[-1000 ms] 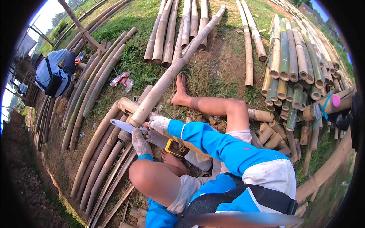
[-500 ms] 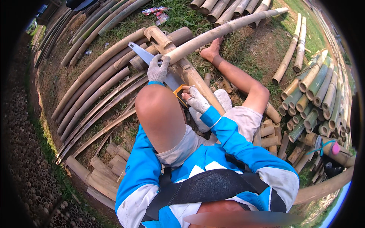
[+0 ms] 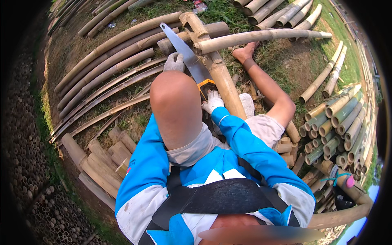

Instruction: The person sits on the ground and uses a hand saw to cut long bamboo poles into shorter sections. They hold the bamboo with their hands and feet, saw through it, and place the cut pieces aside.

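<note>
My right hand (image 3: 213,101), in a pale glove, grips the orange-and-black handle (image 3: 206,86) of a hand saw. Its bare toothed blade (image 3: 185,53) points up and left, beside the near end of a long bamboo pole (image 3: 261,37). That pole lies across a thicker notched bamboo beam (image 3: 222,77), which slopes down toward my lap. Just past my raised knee (image 3: 175,98) is my left hand (image 3: 174,62), gloved in grey and apart from the pole. Its fingertips are hidden, so whether it holds anything does not show.
Long bamboo poles (image 3: 118,51) lie side by side on the left. Short cut lengths (image 3: 100,167) sit near my left elbow. A stack of bamboo (image 3: 339,126) stands at the right, and more poles (image 3: 281,14) lie at the far side. My bare foot (image 3: 245,52) rests near the long pole.
My left hand has come off the pole's end and sits lower beside my knee. The saw blade now shows more fully, left of the pole. The whole view has shifted slightly.
</note>
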`<action>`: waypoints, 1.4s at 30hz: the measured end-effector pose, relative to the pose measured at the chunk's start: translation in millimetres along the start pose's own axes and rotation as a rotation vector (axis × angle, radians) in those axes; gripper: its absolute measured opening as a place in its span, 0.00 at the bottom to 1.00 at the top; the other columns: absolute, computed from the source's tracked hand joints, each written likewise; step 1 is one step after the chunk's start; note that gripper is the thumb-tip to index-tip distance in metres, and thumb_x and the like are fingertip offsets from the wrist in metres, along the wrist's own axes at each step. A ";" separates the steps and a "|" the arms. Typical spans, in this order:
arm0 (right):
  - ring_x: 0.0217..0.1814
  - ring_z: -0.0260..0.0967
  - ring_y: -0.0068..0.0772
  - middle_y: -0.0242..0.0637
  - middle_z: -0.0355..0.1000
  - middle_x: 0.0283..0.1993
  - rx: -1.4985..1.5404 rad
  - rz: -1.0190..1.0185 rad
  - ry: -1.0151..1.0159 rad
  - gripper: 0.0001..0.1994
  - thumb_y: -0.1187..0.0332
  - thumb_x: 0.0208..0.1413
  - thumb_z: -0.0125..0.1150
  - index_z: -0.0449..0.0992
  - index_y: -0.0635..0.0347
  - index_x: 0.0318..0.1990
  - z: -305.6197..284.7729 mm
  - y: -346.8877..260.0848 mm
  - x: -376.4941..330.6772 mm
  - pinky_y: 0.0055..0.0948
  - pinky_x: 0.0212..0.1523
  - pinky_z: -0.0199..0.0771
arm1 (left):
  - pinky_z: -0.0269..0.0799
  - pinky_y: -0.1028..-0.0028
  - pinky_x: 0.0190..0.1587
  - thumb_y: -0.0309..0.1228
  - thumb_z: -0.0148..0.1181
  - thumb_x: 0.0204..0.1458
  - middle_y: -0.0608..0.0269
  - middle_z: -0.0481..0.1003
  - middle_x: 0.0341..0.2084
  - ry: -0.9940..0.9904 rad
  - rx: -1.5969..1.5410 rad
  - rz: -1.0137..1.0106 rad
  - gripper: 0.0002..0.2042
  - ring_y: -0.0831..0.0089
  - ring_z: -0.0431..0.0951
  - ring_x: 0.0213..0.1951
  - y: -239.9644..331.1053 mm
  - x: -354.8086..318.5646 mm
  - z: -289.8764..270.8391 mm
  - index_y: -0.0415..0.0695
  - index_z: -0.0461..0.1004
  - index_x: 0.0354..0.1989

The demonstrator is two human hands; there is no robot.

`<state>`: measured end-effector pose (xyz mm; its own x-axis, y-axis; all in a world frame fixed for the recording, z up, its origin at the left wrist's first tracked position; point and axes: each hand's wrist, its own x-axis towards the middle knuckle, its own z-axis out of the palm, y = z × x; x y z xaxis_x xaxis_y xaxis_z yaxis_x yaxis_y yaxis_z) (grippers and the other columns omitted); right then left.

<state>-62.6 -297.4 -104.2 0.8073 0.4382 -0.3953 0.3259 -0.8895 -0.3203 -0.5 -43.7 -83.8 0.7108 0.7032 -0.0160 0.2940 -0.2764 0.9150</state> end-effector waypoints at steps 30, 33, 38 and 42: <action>0.48 0.73 0.24 0.34 0.74 0.46 1.181 -0.196 0.240 0.21 0.82 0.58 0.65 0.69 0.60 0.58 -121.8 -8.9 -199.0 0.24 0.49 0.76 | 0.79 0.72 0.39 0.33 0.63 0.63 0.62 0.84 0.32 -0.010 -0.608 0.126 0.11 0.76 0.82 0.33 119.3 -7.7 -86.8 0.37 0.81 0.45; 0.47 0.73 0.22 0.33 0.74 0.45 1.178 -0.171 0.283 0.22 0.83 0.57 0.66 0.69 0.58 0.58 -126.5 -2.0 -203.9 0.25 0.47 0.78 | 0.78 0.71 0.40 0.37 0.64 0.62 0.61 0.84 0.31 0.126 -0.453 0.127 0.14 0.74 0.82 0.32 104.5 8.8 -81.7 0.37 0.81 0.45; 0.45 0.72 0.21 0.30 0.73 0.44 1.131 -0.386 0.397 0.23 0.80 0.57 0.69 0.68 0.59 0.58 -146.6 -9.9 -178.5 0.23 0.47 0.75 | 0.77 0.59 0.53 0.51 0.60 0.62 0.50 0.85 0.42 -0.078 -0.048 0.218 0.22 0.53 0.85 0.47 72.3 32.7 -40.1 0.45 0.81 0.50; 0.45 0.71 0.22 0.33 0.73 0.43 1.075 -0.344 0.481 0.19 0.76 0.56 0.72 0.71 0.62 0.52 -153.4 -21.3 -159.1 0.26 0.46 0.75 | 0.76 0.60 0.51 0.54 0.56 0.64 0.48 0.83 0.43 -0.175 0.204 0.315 0.24 0.53 0.84 0.45 67.7 28.9 -2.7 0.48 0.78 0.57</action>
<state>-122.5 -368.1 97.6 0.9328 0.3341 0.1349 0.1697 -0.0774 -0.9824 38.2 -40.4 -21.3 0.8790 0.4464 0.1674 0.1531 -0.5969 0.7876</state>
